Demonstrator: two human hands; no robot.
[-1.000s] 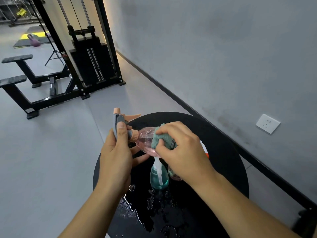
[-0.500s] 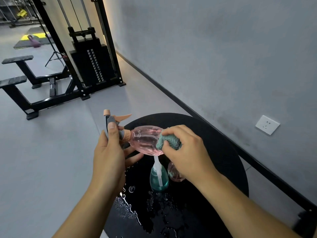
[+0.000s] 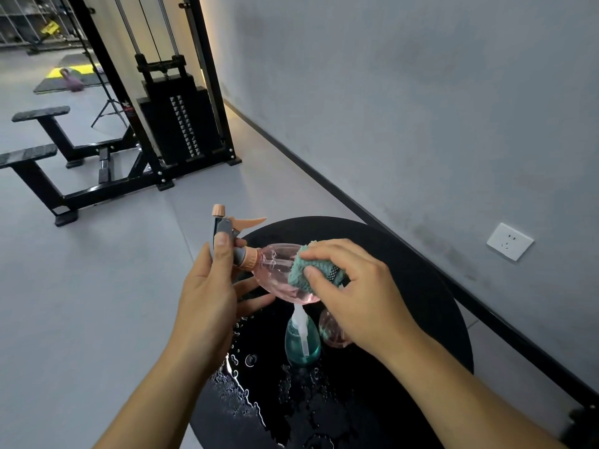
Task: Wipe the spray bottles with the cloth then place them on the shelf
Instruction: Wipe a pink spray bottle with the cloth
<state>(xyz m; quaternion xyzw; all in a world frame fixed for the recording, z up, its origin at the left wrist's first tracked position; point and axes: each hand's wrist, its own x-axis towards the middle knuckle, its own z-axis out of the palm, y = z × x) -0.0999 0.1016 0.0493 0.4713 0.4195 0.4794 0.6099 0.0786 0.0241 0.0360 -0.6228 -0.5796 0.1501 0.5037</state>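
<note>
Above a wet black table (image 3: pixel 421 286) (gym floor), left hand (image 3: pixel 207 296) grips pink bottle (image 3: pixel 275 270), right hand (image 3: pixel 359 293) pinches cloth (image 3: pixel 304 270).

The single head view looks forward and down, close over a round black table (image 3: pixel 421 273).

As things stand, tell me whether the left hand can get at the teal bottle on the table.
Probably not yet: the left hand grips the pink spray bottle by its head, directly above the teal bottle. The path itself looks open.

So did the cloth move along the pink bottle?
Yes. The cloth slid back toward the peach collar of the pink bottle; half a second ago it was at the far end.
</note>
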